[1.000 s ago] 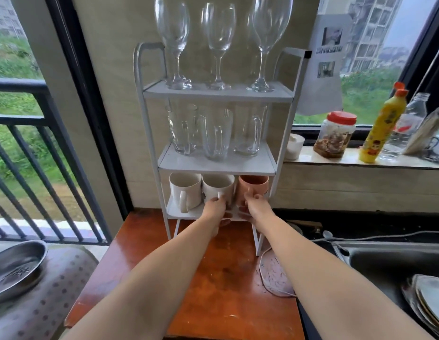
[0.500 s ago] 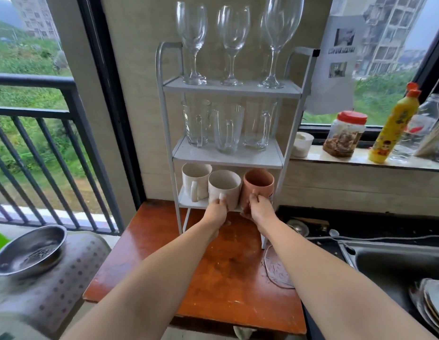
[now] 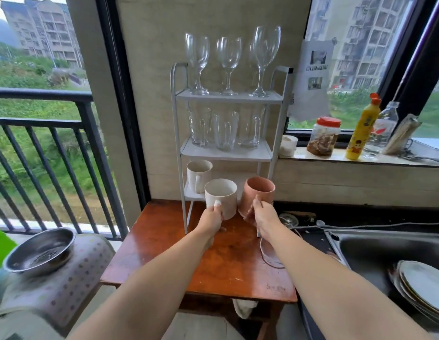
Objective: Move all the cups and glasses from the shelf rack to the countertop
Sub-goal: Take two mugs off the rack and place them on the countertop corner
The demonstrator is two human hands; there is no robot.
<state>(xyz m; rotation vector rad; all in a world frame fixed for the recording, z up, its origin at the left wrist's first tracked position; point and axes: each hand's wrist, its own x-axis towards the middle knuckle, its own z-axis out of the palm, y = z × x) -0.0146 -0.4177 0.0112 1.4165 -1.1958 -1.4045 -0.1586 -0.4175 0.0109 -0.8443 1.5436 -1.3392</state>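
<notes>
in front of the white shelf rack (image 3: 179, 133), above the wooden countertop (image 3: 164, 241), your left hand (image 3: 211, 220) grips the cream mug (image 3: 221, 197) by its handle, and your right hand (image 3: 259, 217) curls round the handle of the pink mug (image 3: 259, 192). one more cream mug (image 3: 199, 171) stands on the lowest shelf, just behind. three glass mugs (image 3: 224, 130) stand on the middle shelf, three wine glasses (image 3: 228, 62) on the top. to the right are a sink (image 3: 385, 244) with plates (image 3: 424, 283), and a jar (image 3: 324, 136) and yellow bottle (image 3: 362, 130) on the sill. a steel bowl (image 3: 39, 251) lies at the left.
</notes>
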